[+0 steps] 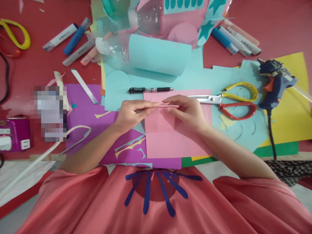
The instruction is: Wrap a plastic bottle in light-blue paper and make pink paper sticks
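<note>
Between my two hands is a narrow pink paper strip, seen nearly edge-on. My left hand pinches its left end between thumb and fingers. At the other end, my right hand has its thumb and fingers closed on the strip. Below them lies a pink paper sheet. A black pen rests just beyond the sheet's far edge. Scissors with yellow and red handles lie to the right, their blades partly hidden behind my right hand.
A bottle wrapped in light blue paper lies at the back, beside a pink decorated bottle. Markers lie on both sides. At right sits a blue glue gun; at left, a pixelated object and a white cable.
</note>
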Demonstrator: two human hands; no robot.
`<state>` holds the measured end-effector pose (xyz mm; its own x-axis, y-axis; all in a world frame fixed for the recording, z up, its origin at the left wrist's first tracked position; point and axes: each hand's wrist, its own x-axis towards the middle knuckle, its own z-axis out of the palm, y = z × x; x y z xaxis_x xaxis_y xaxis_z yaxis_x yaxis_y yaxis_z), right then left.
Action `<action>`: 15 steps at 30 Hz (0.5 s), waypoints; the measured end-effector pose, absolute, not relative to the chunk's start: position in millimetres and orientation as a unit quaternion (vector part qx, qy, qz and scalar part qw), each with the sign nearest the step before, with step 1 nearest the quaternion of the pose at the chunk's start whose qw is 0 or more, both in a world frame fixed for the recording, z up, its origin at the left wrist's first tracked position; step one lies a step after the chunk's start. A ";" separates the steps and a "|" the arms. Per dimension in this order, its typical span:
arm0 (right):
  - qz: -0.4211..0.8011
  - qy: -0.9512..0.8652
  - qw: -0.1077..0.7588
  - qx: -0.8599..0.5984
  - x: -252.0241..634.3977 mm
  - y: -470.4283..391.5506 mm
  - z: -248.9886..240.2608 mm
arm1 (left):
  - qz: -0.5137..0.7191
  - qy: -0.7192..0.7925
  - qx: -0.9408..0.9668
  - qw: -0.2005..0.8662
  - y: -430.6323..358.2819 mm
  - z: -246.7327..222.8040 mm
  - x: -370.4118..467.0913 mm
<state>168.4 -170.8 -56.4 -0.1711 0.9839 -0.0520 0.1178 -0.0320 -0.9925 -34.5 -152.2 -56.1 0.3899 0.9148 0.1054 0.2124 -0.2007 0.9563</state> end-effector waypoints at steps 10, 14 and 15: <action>0.468 -0.612 0.385 -0.508 169.6 -171.9 -52.7 | 0.348 0.439 0.638 0.528 -151.8 -53.9 -33.2; 0.445 -0.633 0.386 -0.502 171.0 -172.5 -53.7 | 0.347 0.436 0.626 0.545 -151.3 -54.2 -33.3; 0.443 -0.636 0.387 -0.499 171.4 -172.5 -54.1 | 0.348 0.433 0.625 0.548 -151.0 -54.3 -33.4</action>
<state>171.4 -172.5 -54.1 -0.2019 0.9781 0.0497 0.2915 0.1085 -0.9504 -33.4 -151.0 -54.3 0.3818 0.9234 -0.0400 0.1592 -0.0231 0.9870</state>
